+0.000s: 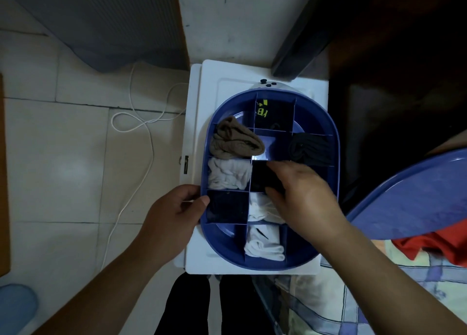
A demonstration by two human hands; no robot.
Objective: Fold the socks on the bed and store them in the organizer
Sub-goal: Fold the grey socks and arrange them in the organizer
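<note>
We look straight down on a blue oval organizer (333, 142) split into compartments, set on a white box-like stand (227, 76) beside the bed (379, 296), whose checked sheet shows at near right. Our right hand (300, 195) reaches into the middle of the organizer, fingers closed around a black sock (262, 178) that sits in the central compartment. Our left hand (174, 205) grips the organizer's near-left rim, thumb over the edge and fingers curled on the outer wall. Other compartments are filled: a brown sock bundle (235, 140) at left, a pale grey sock bundle (228, 174) just near of it, a dark navy sock (227, 205) next toward us, a white sock (262, 210) under our right hand, and another white folded sock (264, 243) in the nearest middle compartment. At the far middle lies a black sock with yellow lettering (273, 112), and at right a black bundle (310, 145). The organizer's blue lid (409, 198) lies on the bed at right, over a red cloth (429, 246). A white cable (141, 122) loops across the tiled floor (63, 157) at left
</note>
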